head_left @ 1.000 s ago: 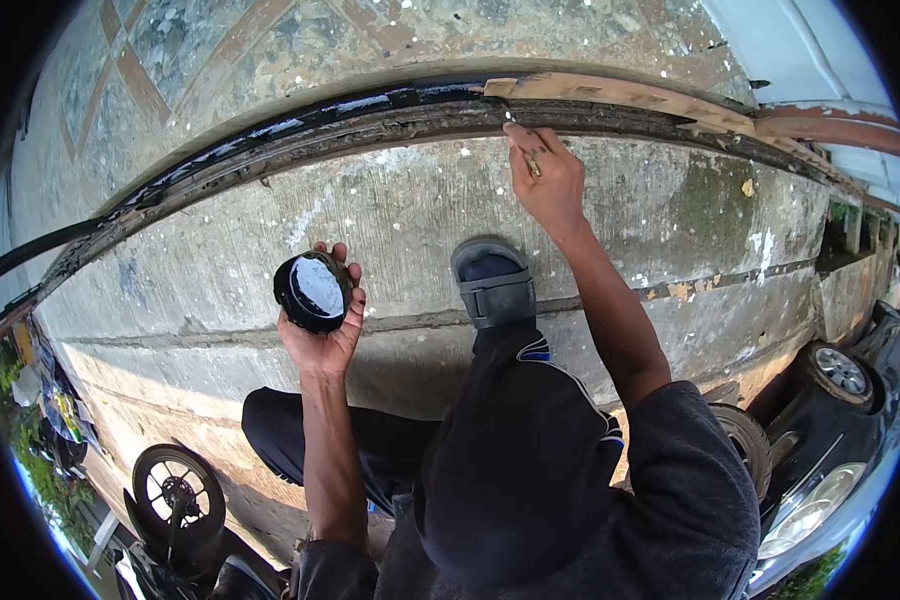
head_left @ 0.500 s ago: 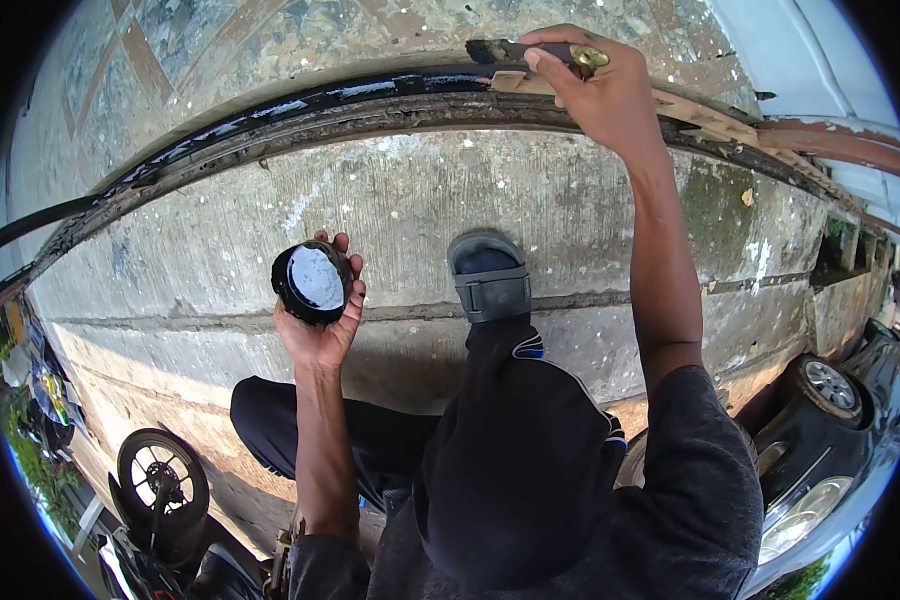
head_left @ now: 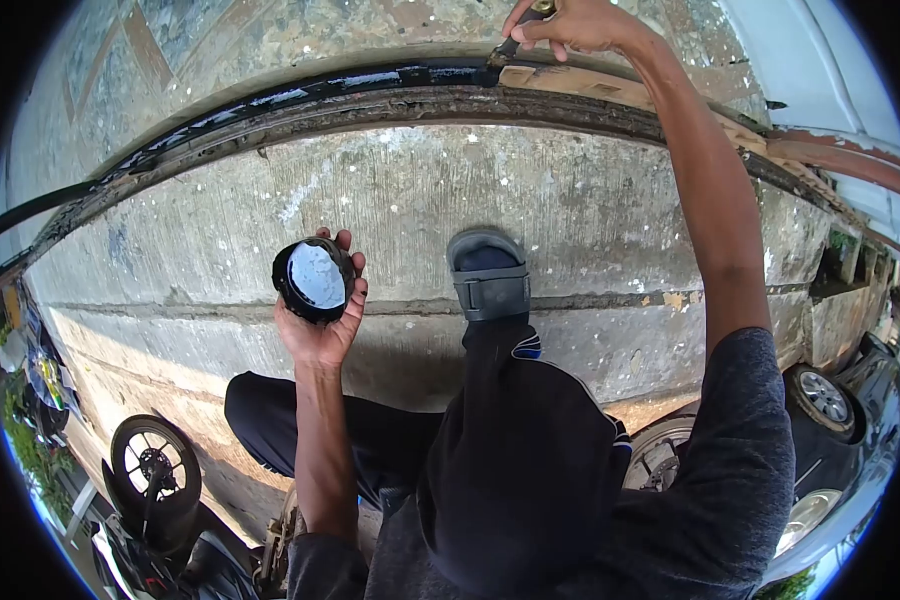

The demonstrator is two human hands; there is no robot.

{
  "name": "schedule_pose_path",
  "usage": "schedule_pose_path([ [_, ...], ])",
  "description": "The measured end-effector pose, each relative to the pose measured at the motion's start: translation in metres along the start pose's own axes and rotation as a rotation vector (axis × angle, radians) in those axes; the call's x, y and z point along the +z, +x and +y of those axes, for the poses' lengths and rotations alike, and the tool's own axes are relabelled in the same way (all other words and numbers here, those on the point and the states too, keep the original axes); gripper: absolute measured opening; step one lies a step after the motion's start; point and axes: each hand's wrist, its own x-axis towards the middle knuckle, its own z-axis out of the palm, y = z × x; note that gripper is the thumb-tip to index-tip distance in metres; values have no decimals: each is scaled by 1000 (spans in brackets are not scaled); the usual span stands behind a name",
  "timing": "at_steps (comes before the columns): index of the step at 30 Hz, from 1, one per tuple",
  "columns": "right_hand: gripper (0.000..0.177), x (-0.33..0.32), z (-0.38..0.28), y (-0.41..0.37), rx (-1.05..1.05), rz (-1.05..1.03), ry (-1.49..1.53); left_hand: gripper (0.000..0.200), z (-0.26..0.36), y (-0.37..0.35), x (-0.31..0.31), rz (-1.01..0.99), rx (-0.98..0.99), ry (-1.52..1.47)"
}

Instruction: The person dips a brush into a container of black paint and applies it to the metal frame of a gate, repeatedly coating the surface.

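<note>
My left hand [head_left: 317,338] is wrapped round a small black paint pot [head_left: 315,278], tilted so its mouth faces me. The glossy surface inside reflects white light. Up at the top, my right hand [head_left: 580,25] grips a paintbrush [head_left: 511,46] by its handle, bristles pointing down. Those dark bristles touch a long bar [head_left: 415,76] where its wet black coat meets a bare tan-brown stretch [head_left: 595,84]. Left of the brush the bar is black and shiny; to the right it is uncoated.
My sandalled foot [head_left: 488,280] rests on the paint-spotted concrete [head_left: 390,200] below the bar. Behind me stand a motorcycle wheel [head_left: 156,462] at lower left and a dark car [head_left: 850,440] at lower right. A pale blue panel [head_left: 820,60] is at upper right.
My right hand has moved up and tipped the brush from nearly level to bristles-down onto the bar. The black coat now reaches slightly farther right. My left hand and the pot stay in place.
</note>
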Motion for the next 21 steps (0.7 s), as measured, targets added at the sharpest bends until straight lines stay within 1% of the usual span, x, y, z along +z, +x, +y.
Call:
schedule_pose_path([
  [1, 28, 0, 13, 5, -68, 54, -45, 50, 0, 1, 1, -19, -15, 5],
  [5, 24, -11, 32, 2, 27, 229, 163, 48, 2, 0, 5, -65, -27, 2],
  [8, 21, -8, 17, -38, 111, 401, 386, 48, 1, 3, 4, -75, -30, 10],
  [11, 20, 9, 35, -45, 141, 347, 505, 48, 1, 2, 4, -72, -44, 19],
  [14, 19, 2, 33, -59, 135, 469, 580, 50, 1, 0, 8, -36, -28, 0],
  [17, 20, 15, 34, -61, 250, 444, 489, 50, 1, 0, 8, -26, -21, 14],
  [20, 17, 21, 44, -61, 6, 377, 532, 50, 4, -1, 8, -23, -21, 11],
  [21, 15, 18, 50, -67, -12, 450, 557, 50, 5, -2, 9, -19, -18, 8],
])
